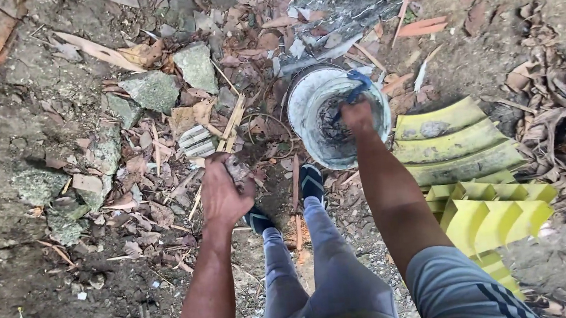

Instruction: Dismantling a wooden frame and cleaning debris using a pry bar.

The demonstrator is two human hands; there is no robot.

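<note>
Fingers of left hand [223, 197] grip rough grey stone [237, 170].

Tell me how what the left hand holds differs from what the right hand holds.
The left hand grips a rough grey stone chunk over the leaf-strewn ground; the right hand grips a blue-handled tool inside the white bucket. The chunk is lumpy and short, the tool slim and long. Both are held tight.
</note>
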